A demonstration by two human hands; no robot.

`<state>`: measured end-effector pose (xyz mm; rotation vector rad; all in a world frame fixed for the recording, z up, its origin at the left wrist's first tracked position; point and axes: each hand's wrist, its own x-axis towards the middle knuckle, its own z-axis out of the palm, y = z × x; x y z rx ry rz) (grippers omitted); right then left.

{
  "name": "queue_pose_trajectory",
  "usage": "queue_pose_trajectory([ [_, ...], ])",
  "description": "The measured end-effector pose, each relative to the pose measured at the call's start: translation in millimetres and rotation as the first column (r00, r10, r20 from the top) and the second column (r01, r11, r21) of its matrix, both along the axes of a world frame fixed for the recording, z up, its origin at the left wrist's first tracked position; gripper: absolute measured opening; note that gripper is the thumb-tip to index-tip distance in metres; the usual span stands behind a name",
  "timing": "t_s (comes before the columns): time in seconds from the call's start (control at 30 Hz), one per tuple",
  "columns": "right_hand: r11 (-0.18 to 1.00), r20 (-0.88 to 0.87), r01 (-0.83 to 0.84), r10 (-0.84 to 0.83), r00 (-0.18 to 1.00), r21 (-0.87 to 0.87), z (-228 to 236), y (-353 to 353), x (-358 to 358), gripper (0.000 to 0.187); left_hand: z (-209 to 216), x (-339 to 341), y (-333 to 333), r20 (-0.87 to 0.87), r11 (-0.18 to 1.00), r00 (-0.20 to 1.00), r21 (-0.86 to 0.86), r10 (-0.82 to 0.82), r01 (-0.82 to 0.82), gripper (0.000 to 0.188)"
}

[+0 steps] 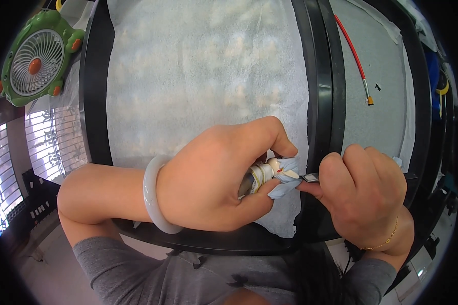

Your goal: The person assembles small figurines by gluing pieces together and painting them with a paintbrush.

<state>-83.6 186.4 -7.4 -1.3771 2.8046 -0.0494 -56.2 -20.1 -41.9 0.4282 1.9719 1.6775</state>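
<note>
My left hand (pixel 213 175) is closed around a small painted figurine (pixel 262 173), which has pale blue hair (pixel 289 163) and a white body with thin yellow trim. The thumb and forefinger grip near its head, and the palm hides its lower part. Pinched in my right hand (pixel 364 188) is a slim tool with a dark narrow tip and a flat silvery part (pixel 311 178). That tip meets the figurine's blue hair or lies right beside it. Fingers cover the rest of the tool, so its exact kind does not show.
Beneath my hands lies a black-rimmed tray (pixel 94 101) lined with white paper (pixel 203 61); pale shapes show faintly through. A second lined tray (pixel 376 132) on the right holds a red-handled paintbrush (pixel 352 51) and a small black scrap (pixel 377 87). A green fan (pixel 35 61) stands far left.
</note>
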Motion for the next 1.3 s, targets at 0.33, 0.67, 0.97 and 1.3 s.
queue_pose_trajectory([
  [0.33,0.999,0.063,0.042,-0.044,0.997,0.029,-4.2,-1.4,3.1,0.033,-2.7,0.1,4.4,-0.057,0.997,0.998,-0.071,-0.002,-0.002,0.033],
  [0.67,0.996,0.261,-0.015,0.038,0.965,-0.091,-11.5,5.3,-9.0,0.037,-4.6,0.4,5.1,-0.112,0.998,0.993,-0.061,-0.029,0.023,0.032],
  [0.97,0.99,0.021,-0.092,0.095,0.995,-0.106,4.6,4.9,-9.9,0.036,-0.3,-1.4,-0.7,-0.098,0.998,0.994,-0.037,0.045,-0.049,0.034],
  [1.3,0.995,0.045,-0.102,0.103,0.994,-0.024,5.8,0.8,-6.5,0.035,-2.1,0.5,-1.8,-0.164,0.995,0.984,-0.045,0.076,-0.084,0.034],
])
